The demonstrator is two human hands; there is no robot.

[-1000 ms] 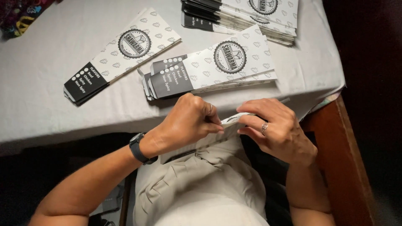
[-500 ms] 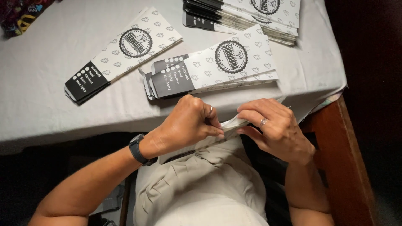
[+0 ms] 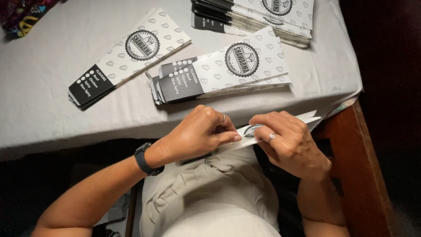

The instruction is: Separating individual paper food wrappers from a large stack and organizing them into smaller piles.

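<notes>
The left hand, a dark watch on its wrist, pinches the near end of a flat white paper sleeve over the lap, and just beside it the right hand clasps the same sleeve from the other side, fingers folded over its printed face. Beyond the grip, on the grey tablecloth, lie one stack of like sleeves up and left of the hands, a second stack directly above them, and a third stack farther off to the right.
</notes>
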